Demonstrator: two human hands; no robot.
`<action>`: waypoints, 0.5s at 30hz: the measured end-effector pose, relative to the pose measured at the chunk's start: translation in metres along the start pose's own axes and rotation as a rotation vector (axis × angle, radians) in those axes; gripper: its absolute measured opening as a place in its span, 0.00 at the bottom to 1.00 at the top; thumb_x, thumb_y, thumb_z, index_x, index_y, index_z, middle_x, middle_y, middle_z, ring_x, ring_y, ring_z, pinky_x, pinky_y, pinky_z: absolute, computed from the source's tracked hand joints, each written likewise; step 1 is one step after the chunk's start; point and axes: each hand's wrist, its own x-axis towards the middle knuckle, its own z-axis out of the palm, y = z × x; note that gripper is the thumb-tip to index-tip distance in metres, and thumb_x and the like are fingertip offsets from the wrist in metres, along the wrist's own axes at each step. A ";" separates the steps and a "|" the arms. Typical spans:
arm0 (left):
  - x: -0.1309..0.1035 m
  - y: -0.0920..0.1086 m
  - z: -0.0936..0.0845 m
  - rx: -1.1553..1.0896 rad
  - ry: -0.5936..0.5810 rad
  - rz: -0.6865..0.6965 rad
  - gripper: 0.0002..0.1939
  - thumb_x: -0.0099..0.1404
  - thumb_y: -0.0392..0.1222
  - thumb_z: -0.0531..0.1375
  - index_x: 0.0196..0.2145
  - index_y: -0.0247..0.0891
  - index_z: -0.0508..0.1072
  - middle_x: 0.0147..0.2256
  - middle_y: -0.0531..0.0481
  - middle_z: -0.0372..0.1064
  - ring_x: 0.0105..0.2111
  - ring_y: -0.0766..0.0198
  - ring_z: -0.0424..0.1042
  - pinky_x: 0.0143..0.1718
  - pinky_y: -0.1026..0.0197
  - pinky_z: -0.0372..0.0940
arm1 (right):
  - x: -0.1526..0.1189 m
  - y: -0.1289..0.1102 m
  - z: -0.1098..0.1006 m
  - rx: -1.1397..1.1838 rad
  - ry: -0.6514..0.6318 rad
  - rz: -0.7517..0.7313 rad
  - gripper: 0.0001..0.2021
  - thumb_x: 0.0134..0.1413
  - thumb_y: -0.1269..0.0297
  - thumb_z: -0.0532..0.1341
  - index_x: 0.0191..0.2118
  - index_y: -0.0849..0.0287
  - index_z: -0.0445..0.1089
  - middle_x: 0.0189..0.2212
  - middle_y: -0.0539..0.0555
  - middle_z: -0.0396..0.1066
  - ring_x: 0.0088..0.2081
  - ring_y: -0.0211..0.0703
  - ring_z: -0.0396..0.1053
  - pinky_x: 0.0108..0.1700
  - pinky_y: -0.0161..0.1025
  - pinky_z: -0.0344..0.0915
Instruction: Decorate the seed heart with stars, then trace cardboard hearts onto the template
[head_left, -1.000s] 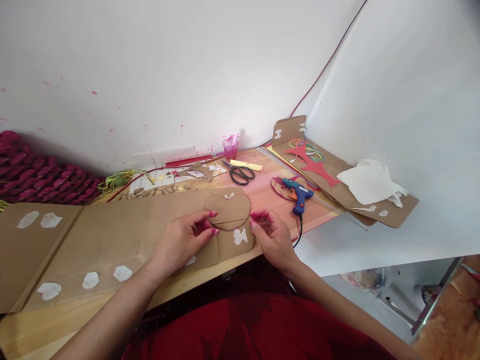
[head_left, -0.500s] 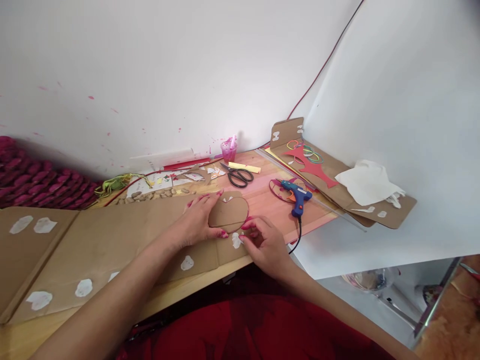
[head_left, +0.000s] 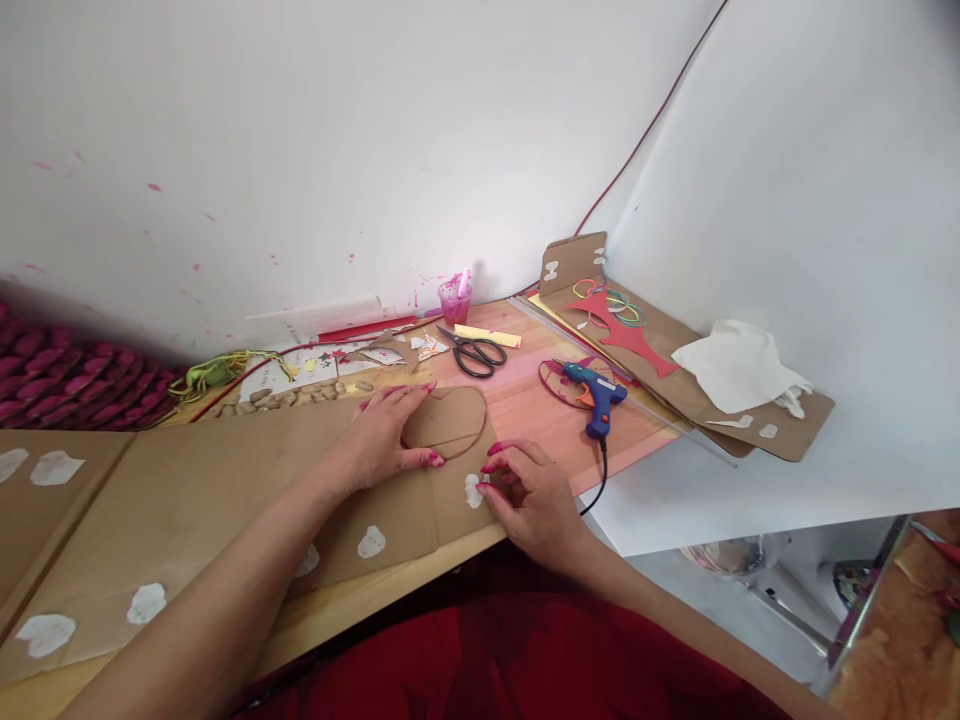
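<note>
A long cardboard sheet (head_left: 217,490) with white torn patches lies along the table's front. On its right part rests a rounded cardboard cutout (head_left: 454,420) with a dark edge. My left hand (head_left: 386,430) lies over the cutout's left side, fingers spread and pressing it down, thumb at its lower edge. Near the sheet's right end, beside a white patch (head_left: 474,491), my right hand (head_left: 525,490) has its fingers curled with thumb and fingertips close together. Whatever is between those fingertips, if anything, is too small to make out.
Black scissors (head_left: 478,355) and a pink-stained cup (head_left: 455,298) stand behind the cutout. A blue glue gun (head_left: 600,395) with a cord lies to the right. Farther right, cardboard (head_left: 675,330) bears red paper (head_left: 626,335) and a white cloth (head_left: 739,365). Pebbles (head_left: 289,397) line the back.
The cardboard sheet and cutout have shifted left, with my left hand moving along. My right hand has stayed almost in place, now a little apart from the cutout.
</note>
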 end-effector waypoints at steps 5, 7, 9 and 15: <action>0.001 -0.004 0.001 -0.018 0.008 0.021 0.42 0.59 0.63 0.66 0.66 0.45 0.65 0.67 0.39 0.60 0.66 0.38 0.56 0.61 0.34 0.55 | 0.000 0.000 0.000 0.003 -0.005 0.001 0.09 0.53 0.73 0.65 0.39 0.53 0.70 0.41 0.56 0.72 0.45 0.52 0.70 0.47 0.48 0.70; 0.000 -0.005 0.003 -0.036 0.023 0.022 0.41 0.59 0.63 0.66 0.66 0.45 0.66 0.67 0.38 0.60 0.66 0.37 0.57 0.61 0.33 0.55 | 0.000 0.000 0.000 0.003 -0.012 0.002 0.09 0.53 0.74 0.65 0.39 0.53 0.71 0.41 0.56 0.72 0.45 0.51 0.70 0.46 0.48 0.70; 0.000 -0.006 0.004 -0.054 0.040 0.026 0.41 0.59 0.64 0.66 0.65 0.46 0.66 0.67 0.39 0.61 0.66 0.37 0.57 0.61 0.33 0.55 | 0.000 -0.001 -0.001 0.003 -0.023 0.009 0.10 0.53 0.74 0.65 0.39 0.53 0.71 0.41 0.56 0.72 0.45 0.51 0.70 0.46 0.48 0.71; -0.002 -0.011 0.009 -0.059 0.063 0.032 0.40 0.59 0.63 0.66 0.65 0.48 0.67 0.67 0.40 0.60 0.66 0.38 0.56 0.62 0.34 0.54 | 0.010 -0.005 -0.004 0.023 -0.073 0.082 0.10 0.54 0.71 0.65 0.43 0.54 0.71 0.46 0.59 0.71 0.47 0.51 0.71 0.36 0.42 0.73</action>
